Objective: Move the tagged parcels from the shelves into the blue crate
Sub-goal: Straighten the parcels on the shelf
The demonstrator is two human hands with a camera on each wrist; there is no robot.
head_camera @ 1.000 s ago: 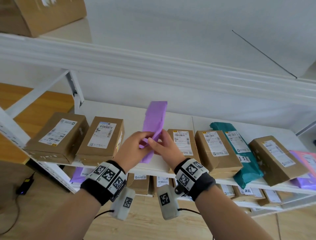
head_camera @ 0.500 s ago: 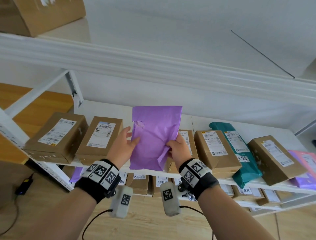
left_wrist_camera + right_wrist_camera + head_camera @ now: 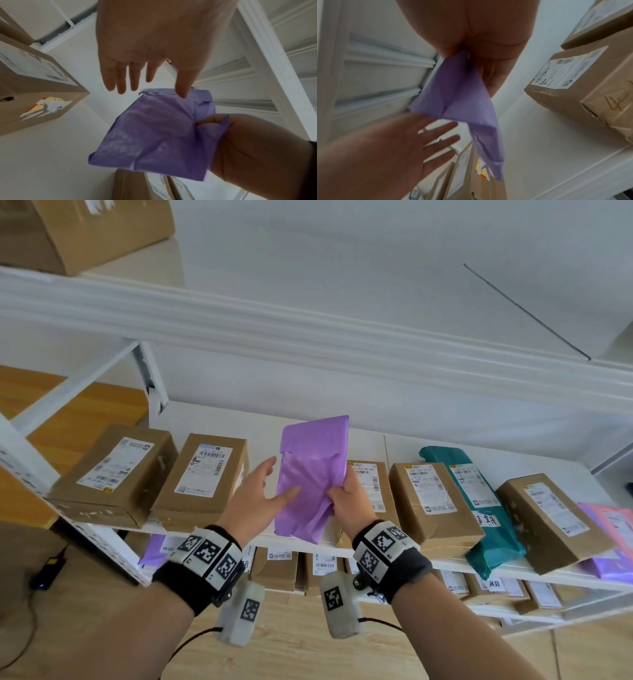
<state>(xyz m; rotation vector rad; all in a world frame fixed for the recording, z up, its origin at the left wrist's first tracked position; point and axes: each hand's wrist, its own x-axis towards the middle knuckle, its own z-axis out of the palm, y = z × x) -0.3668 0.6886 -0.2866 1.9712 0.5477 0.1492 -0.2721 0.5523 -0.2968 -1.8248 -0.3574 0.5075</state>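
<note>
A purple mailer bag (image 3: 310, 477) is held upright in front of the white shelf (image 3: 212, 419), its plain side toward me. My right hand (image 3: 346, 501) grips its lower right edge, fingers curled round the plastic (image 3: 212, 129). My left hand (image 3: 263, 491) is spread flat just left of the bag, with the thumb near or on its face (image 3: 183, 86). In the right wrist view the purple bag (image 3: 462, 102) hangs from my fist beside the open left palm (image 3: 412, 147). No blue crate is in view.
Brown labelled boxes (image 3: 113, 474) (image 3: 205, 477) (image 3: 431, 501) (image 3: 548, 518) line the shelf, with a teal mailer (image 3: 479, 508) and a pink one (image 3: 613, 522) at the right. More parcels sit on the lower shelf (image 3: 277, 566). A large box (image 3: 78, 231) stands on the top shelf.
Both hands turned the purple bag from edge-on to face-on. The left hand has since let go and opened beside it, leaving the right hand alone holding it.
</note>
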